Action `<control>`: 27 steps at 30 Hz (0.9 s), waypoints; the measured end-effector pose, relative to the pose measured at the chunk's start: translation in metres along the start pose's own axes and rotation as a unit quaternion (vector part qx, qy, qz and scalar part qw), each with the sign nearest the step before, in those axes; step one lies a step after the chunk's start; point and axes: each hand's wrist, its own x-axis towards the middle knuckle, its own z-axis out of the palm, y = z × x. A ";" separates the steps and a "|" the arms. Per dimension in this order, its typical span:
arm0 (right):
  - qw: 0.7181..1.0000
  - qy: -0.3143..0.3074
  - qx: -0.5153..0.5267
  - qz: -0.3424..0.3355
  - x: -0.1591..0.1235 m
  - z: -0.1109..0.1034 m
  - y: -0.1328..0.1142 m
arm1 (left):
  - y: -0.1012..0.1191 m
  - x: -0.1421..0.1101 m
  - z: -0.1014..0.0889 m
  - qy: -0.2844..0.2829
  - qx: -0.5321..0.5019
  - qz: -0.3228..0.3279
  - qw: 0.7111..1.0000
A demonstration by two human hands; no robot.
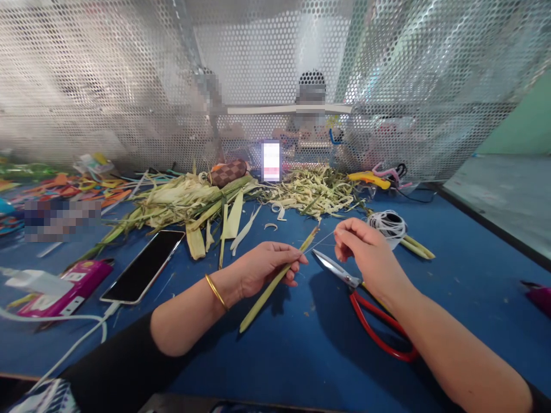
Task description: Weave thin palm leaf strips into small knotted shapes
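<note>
Scissors (352, 281): red-handled, lying on the blue table (275, 367), partly covered by the right forearm; blades point up and left, toward the stalk.
Bracelet (216, 292): gold, around the left wrist.
Stalk (269, 295): pale green, held aslant just above the table, its lower end toward the person and its browned tip pointing away.
Left hand (273, 264): fingers closed around the stalk, near its upper half.
Thread (318, 241): thin and whitish, drawn straight from the left fingertips to the right hand.
Right hand (364, 246): thumb and fingertips pinched together on the thread.
Power strip (92, 278): purple, at the left, a white plug in it.
Phone (144, 267): dark screen, lying flat, a white cable at its near end.
Thread bundle (390, 225): white, loosely wound, just beyond the right hand.
Husks (172, 203): heaped past the phone, a checked pouch (230, 173) on them.
Shreds (318, 192): pale green pile, right of the husks.
Mesh (267, 46): perforated panel across the back, a blurred person (307, 123) behind it.
</note>
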 end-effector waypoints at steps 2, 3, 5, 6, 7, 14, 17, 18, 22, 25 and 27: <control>0.999 0.011 0.030 0.007 0.001 -0.001 0.001 | 0.000 0.000 0.000 0.002 0.002 -0.002 1.000; 0.999 0.018 0.048 0.013 0.002 -0.001 0.001 | 0.000 0.001 0.000 0.003 0.003 -0.003 1.000; 0.995 0.031 0.093 0.030 0.002 -0.002 0.001 | 0.000 0.001 -0.001 0.004 0.006 -0.005 1.000; 0.991 0.034 0.120 0.037 0.002 -0.002 0.001 | -0.001 0.002 -0.001 0.005 0.010 -0.005 1.000; 0.987 0.032 0.149 0.045 0.002 -0.003 0.000 | -0.001 0.002 -0.001 0.006 0.016 -0.005 1.000; 0.962 -0.071 0.249 0.091 -0.001 -0.005 -0.008 | -0.003 0.000 0.001 0.031 0.105 0.028 0.994; 0.970 -0.097 0.219 0.046 -0.004 -0.005 -0.011 | -0.001 -0.002 0.003 0.031 0.145 0.050 0.988; 0.972 -0.100 0.209 0.032 -0.004 -0.006 -0.012 | -0.001 -0.003 0.003 0.025 0.151 0.054 0.987; 0.979 -0.096 0.179 -0.008 -0.005 -0.006 -0.012 | -0.001 -0.003 0.003 0.006 0.160 0.053 0.986; 0.987 -0.090 0.126 -0.036 -0.006 -0.006 -0.013 | 0.000 -0.003 0.004 0.019 0.191 0.052 0.980; 0.993 -0.084 0.058 -0.065 -0.008 -0.006 -0.014 | 0.001 -0.003 0.004 0.037 0.249 0.060 0.966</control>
